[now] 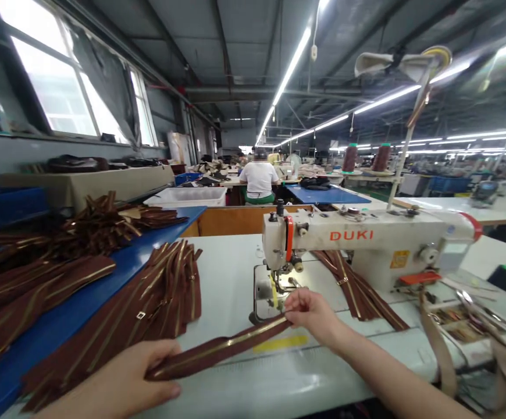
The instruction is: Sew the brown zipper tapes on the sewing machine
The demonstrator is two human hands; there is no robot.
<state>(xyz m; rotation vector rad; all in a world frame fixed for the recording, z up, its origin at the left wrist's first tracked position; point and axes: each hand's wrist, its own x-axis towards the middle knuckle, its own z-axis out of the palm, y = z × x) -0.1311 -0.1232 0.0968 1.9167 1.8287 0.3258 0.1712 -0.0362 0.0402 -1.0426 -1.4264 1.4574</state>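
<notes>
A brown zipper strip (229, 346) with gold-coloured teeth stretches between my two hands, in front of the sewing machine (309, 233). My left hand (148, 369) grips its near left part between thumb and fingers. At the other end, my right hand (309, 314) pinches the tip just below the presser foot and needle plate (264, 291). Left of my hands lies a fanned pile of similar brown zippers (161, 291), some with metal sliders. Behind the needle, another bunch of zippers (362, 291) rests on the machine bed under the arm.
A blue table (148, 250) at left carries heaps of brown zippers (87, 233). At right, a tray (458, 326) holds small parts beside scissors (488, 311). A thread stand (403, 151) rises behind the machine. A person in a white shirt (259, 174) sits farther back.
</notes>
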